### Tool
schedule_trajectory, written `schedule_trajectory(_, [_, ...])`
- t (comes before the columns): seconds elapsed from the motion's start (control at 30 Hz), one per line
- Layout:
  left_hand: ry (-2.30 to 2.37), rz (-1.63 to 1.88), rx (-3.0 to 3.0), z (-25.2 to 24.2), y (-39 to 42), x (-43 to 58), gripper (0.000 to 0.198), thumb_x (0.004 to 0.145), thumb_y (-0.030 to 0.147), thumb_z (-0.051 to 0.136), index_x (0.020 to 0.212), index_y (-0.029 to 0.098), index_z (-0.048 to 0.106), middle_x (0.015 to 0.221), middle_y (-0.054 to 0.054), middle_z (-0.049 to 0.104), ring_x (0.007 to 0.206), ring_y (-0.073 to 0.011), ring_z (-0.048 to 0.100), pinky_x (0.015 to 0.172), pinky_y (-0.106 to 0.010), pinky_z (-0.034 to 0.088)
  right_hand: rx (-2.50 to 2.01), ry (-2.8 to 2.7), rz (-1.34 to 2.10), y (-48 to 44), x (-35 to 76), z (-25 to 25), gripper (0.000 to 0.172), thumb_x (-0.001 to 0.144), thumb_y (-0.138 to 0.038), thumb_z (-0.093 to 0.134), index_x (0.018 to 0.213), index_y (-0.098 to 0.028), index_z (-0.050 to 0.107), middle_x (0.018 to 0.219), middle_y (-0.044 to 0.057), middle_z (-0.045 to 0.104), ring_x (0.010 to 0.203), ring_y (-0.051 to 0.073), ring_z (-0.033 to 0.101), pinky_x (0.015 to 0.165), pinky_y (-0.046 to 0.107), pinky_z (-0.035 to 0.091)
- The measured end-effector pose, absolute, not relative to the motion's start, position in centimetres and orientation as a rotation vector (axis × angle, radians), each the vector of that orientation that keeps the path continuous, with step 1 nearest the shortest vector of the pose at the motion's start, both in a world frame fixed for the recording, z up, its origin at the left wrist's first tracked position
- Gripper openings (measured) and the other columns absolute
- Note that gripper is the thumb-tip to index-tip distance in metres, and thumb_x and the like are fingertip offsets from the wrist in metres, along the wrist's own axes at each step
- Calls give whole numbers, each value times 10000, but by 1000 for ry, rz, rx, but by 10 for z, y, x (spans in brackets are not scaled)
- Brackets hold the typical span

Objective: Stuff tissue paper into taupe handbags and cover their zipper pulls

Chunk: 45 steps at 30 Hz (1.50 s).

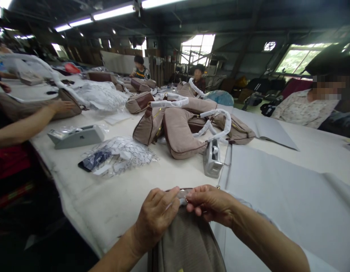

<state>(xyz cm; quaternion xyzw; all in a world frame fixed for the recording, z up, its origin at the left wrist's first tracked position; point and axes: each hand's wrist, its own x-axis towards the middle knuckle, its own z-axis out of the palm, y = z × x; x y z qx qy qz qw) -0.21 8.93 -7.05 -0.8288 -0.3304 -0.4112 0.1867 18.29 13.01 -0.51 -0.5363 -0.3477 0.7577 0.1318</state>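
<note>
Pinching with both hands at the top edge of a taupe bag (188,241), which is lying at the near edge of the long white table (152,177), right under the camera. Left hand (156,215) curling closed, thumb and forefinger gripping a small silvery piece (182,195) at the bag's rim; right hand (210,204) closing on the same piece from the other side, fingertips touching the left's. Just what the piece is, not telling at this size. Beyond the hands, a grey tape dispenser (212,158) standing upright, with a heap of finished bags (186,128) behind it, handles wrapped in white. Left of that, clear plastic wrappers (118,155) and a second dispenser (77,136) lying flat. At far left, a co-worker's arm (27,121) reaching onto another bag.
</note>
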Motion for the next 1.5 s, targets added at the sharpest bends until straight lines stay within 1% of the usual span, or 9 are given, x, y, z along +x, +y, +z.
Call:
schedule_trajectory(0.23, [-900,-1187,-2359,-71,87,-1,144,867,77,514,929,124,635,1112,-86,682,972,-200,566,941,-428,389,-1705,-1087,2161,129,168,4,142,773,-131,565,631,-127,560,528,-5,596,351,29,422,290,106,222])
schedule_trajectory(0.4, [-956,-1187,-2437,-72,88,2,158,865,59,470,814,140,595,846,-43,707,903,-177,599,1016,-453,335,-1773,-1109,2127,127,163,6,183,765,-84,549,586,-122,547,499,2,584,334,32,410,281,106,247])
schedule_trajectory(0.53, [-986,-1242,-2424,-74,90,7,145,833,37,474,775,151,543,803,-43,676,870,-167,602,990,-445,361,-1772,-1108,2032,116,162,4,159,794,-89,547,640,-125,542,523,-9,584,374,44,468,342,123,397])
schedule_trajectory(0.67, [-1039,-1285,-2432,-75,89,8,149,841,45,448,771,156,517,787,-37,653,848,-170,597,957,-444,360,-1724,-1093,1887,103,158,5,113,773,-26,500,780,-139,489,524,-30,575,406,65,501,370,152,451])
schedule_trajectory(0.8, [-1170,-1323,-2526,-73,85,7,124,856,96,440,807,162,533,778,-37,628,808,-187,572,833,-396,393,-1660,-1022,1777,95,154,2,376,668,-10,533,978,-172,396,524,-55,592,426,97,526,378,185,469])
schedule_trajectory(0.9, [-1587,-1329,-2683,-64,82,6,112,849,171,453,779,170,540,764,-32,614,767,-195,553,727,-345,398,-1604,-997,1757,89,151,-7,435,623,-52,555,1016,-171,410,549,-49,605,452,101,545,417,200,489])
schedule_trajectory(1.03, [-2307,-1227,-2922,-46,85,2,84,778,220,475,723,184,527,687,15,587,670,-164,525,621,-271,380,-1551,-1058,1676,82,145,-25,409,630,-135,567,1006,-183,415,494,-90,544,400,96,509,381,192,454])
schedule_trajectory(1.23, [-2554,-1102,-3045,-32,97,-5,142,680,320,509,648,181,498,588,42,478,618,-147,430,561,-243,313,-1529,-1197,1541,76,139,-46,345,689,-181,546,1015,-185,434,505,-95,511,382,109,494,337,189,391])
schedule_trajectory(1.5, [-2752,-1147,-2881,-26,93,3,237,647,408,476,636,172,494,590,28,475,614,-147,426,592,-254,325,-1564,-1950,791,69,137,-49,146,848,-176,489,927,-196,610,704,3,660,641,144,610,572,229,396])
